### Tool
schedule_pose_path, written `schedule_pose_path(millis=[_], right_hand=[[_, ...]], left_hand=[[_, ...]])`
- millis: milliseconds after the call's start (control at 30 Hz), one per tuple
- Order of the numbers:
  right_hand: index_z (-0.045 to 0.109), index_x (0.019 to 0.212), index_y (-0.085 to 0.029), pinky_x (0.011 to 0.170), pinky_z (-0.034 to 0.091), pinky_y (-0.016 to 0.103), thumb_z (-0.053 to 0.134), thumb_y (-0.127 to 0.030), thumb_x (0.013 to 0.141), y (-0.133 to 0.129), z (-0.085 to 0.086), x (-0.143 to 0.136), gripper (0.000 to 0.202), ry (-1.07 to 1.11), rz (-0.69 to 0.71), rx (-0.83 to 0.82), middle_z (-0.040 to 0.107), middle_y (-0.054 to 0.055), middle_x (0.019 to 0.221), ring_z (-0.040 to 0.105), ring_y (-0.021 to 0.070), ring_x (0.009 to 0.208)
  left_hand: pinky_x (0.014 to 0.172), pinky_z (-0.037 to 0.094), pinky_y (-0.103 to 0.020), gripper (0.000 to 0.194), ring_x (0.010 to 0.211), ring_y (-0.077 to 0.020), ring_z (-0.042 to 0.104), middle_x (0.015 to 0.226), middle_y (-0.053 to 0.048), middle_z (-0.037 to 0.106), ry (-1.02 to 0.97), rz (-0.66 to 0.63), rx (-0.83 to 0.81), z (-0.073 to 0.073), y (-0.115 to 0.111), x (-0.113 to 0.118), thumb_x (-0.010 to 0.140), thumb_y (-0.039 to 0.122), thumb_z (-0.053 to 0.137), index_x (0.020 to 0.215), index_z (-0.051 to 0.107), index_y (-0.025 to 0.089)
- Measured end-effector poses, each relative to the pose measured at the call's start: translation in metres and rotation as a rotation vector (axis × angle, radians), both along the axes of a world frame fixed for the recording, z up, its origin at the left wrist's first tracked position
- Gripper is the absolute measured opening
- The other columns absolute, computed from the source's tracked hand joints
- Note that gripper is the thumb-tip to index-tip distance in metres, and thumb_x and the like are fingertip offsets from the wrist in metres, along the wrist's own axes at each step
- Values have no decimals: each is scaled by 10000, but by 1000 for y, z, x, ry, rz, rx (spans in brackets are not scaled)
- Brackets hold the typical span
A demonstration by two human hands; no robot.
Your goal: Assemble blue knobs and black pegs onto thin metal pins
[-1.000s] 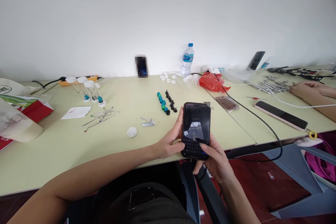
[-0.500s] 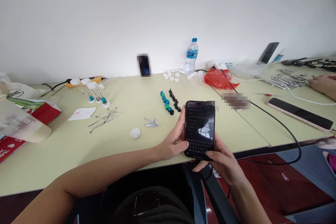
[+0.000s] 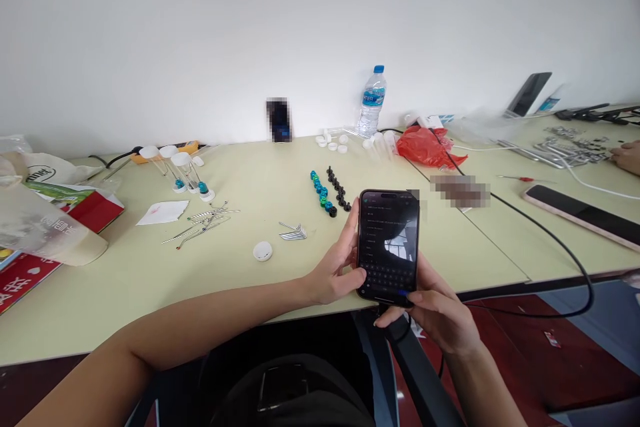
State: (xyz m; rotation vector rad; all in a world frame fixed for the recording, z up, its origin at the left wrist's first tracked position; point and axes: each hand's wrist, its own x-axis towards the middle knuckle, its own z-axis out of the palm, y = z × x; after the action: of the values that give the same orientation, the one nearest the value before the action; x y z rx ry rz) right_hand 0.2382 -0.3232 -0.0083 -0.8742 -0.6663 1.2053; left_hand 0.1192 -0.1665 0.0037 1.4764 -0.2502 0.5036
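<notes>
- I have the phone [image 3: 389,243] gripped from both sides, screen up, at the near edge of the tabletop [image 3: 250,180]; its lower end overlaps that edge in my view
- Left hand [image 3: 336,275]: closed around the phone's left side, thumb at the on-screen keyboard's left edge
- Right hand [image 3: 443,317]: holding the lower right corner, thumb on it, a finger below the bottom edge
- Black pieces [image 3: 339,192]: in a row just beyond the phone's upper left, narrow gap; blue-green pieces [image 3: 323,195] run alongside
- Wider room left of the left hand, up to the bent metal pins [image 3: 295,233] and white cap [image 3: 263,251]
- To the right, I note a table seam [image 3: 480,234] and a looping black cable [image 3: 553,234]
</notes>
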Motion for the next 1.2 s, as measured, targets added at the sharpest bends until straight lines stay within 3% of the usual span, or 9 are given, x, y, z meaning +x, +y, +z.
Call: schedule_pose_path(millis=[167,367,567,800,1200], right_hand=[[306,1445,-338,634,600,498,500,-146,717,1,-3,3,777,1,3,19,563,66,1288,677,265,855],[223,1472,-357,624,598,493,499,-165,692,1,-2,3,849,-54,3,-28,542,64,1311,668,261,854],[158,1484,-372,613,597,518,490,-169,700,2,-1,3,874,-12,27,-10,501,66,1355,645,304,953],[141,1488,-386,577,602,505,494,-181,737,3,-5,4,854,-19,18,-51,501,80,1348,673,265,836],[134,1489,-391,613,608,501,535,-179,775,0,6,0,846,-7,14,-72,463,77,1395,677,279,877]], left_hand=[[925,428,-407,895,1083,-239,545,1360,-101,473,74,68,-13,2,-1,-3,864,339,553,1478,-99,334],[808,449,-362,905,901,-198,563,1197,-100,561,69,134,-23,2,-4,0,848,370,569,1488,-68,304],[828,446,-385,906,965,-224,564,1186,-109,570,68,119,-28,3,-5,-1,849,354,567,1488,-73,296],[890,435,-432,931,1062,-257,559,1282,-123,536,92,67,7,4,-2,-3,851,368,571,1477,-115,307],[907,447,-423,966,1086,-273,570,1238,-125,578,108,73,4,6,0,-4,842,359,593,1475,-132,286]])
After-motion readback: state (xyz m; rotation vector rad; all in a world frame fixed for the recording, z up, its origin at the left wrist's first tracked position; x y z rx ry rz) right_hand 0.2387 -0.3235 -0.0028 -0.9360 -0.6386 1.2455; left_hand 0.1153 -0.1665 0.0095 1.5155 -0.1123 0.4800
